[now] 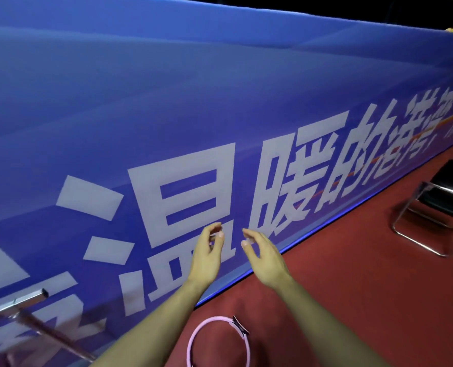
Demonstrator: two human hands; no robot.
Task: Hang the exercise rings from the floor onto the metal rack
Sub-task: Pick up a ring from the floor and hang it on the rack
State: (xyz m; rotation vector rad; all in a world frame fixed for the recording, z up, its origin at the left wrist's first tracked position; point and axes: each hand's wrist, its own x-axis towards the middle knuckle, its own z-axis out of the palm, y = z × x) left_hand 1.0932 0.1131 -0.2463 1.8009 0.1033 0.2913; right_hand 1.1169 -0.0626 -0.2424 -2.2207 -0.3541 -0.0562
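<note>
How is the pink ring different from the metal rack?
The ring is pink and round; the rack is shiny silver with straight bars. The ring lies on the red floor at lower middle; the rack stands raised at lower left, by the blue banner. Neither hand touches either.

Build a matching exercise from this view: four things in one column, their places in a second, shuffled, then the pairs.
1. pink exercise ring with black grip pad
2. silver metal rack bar
3. black folding chair with chrome frame
4. blue banner with white lettering

A. far right, on the floor
B. lower left
C. across the background
D. on the red floor, bottom centre

1-D, 2-B, 3-A, 4-C
</note>
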